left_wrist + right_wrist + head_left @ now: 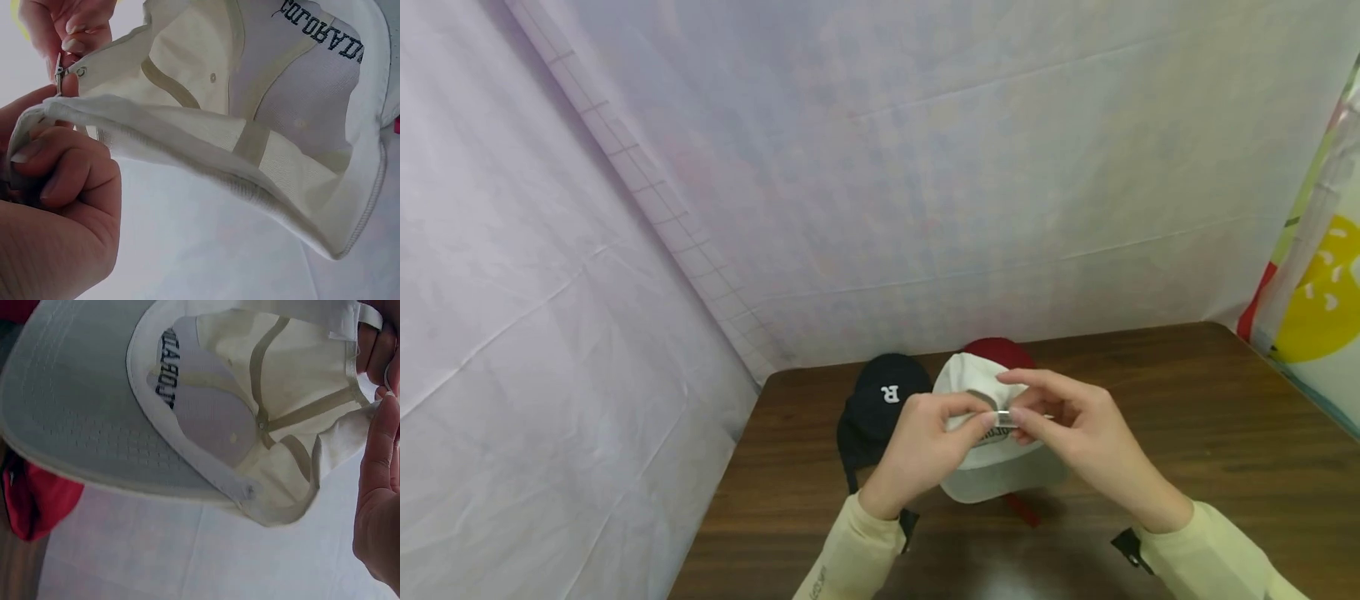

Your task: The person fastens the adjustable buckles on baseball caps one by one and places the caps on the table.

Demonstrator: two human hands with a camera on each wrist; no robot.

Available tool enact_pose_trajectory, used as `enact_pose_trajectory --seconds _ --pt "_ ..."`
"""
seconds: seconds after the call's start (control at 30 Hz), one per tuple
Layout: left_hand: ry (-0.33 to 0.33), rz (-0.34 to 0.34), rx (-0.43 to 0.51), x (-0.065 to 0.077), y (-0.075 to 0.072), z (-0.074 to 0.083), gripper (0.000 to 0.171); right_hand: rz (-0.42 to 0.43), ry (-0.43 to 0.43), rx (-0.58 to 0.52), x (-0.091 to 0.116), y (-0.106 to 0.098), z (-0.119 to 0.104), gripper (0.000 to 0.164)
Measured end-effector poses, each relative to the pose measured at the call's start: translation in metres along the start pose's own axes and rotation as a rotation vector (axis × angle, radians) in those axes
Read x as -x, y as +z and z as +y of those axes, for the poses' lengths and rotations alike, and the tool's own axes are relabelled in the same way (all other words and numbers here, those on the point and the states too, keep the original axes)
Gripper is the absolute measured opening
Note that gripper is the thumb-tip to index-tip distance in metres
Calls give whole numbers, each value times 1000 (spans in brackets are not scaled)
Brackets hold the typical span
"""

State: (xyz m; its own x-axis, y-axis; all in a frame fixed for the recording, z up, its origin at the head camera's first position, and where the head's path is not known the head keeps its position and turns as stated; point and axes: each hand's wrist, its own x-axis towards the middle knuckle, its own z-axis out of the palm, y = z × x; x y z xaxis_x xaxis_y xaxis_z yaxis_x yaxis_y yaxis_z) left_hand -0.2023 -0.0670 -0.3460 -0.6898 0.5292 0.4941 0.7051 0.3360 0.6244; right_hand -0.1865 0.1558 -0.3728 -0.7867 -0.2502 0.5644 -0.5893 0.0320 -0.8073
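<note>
A white baseball cap (964, 373) with a pale grey brim (1000, 477) hangs between both hands, its inside and dark lettering showing in the wrist views. My left hand (928, 437) pinches one side of the cap's back strap, fingers curled round the edge in the left wrist view. On the other side, my right hand (1086, 437) pinches the strap near a small metal buckle (59, 75). In the right wrist view the right hand's fingertips are partly cut off by the frame edge.
A black cap (880, 408) with a white letter R lies on the brown wooden table (1210, 433), left of the hands. Behind the white cap is a dark red cap (1000, 350). White cloth (925, 167) hangs along the back and left sides.
</note>
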Motion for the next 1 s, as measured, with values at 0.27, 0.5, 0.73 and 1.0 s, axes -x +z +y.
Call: enact_pose_trajectory --seconds 0.27,0.5,0.73,1.0 --pt "15 4 -11 -1 3 -2 11 3 72 -71 2 0 4 33" --pt "35 6 -18 -4 6 -4 10 16 82 -40 3 -1 6 28" --pt "39 11 -22 -3 6 -3 10 21 56 -42 4 -1 10 28" --pt "34 17 34 -2 7 -3 7 31 61 -66 5 0 13 28"
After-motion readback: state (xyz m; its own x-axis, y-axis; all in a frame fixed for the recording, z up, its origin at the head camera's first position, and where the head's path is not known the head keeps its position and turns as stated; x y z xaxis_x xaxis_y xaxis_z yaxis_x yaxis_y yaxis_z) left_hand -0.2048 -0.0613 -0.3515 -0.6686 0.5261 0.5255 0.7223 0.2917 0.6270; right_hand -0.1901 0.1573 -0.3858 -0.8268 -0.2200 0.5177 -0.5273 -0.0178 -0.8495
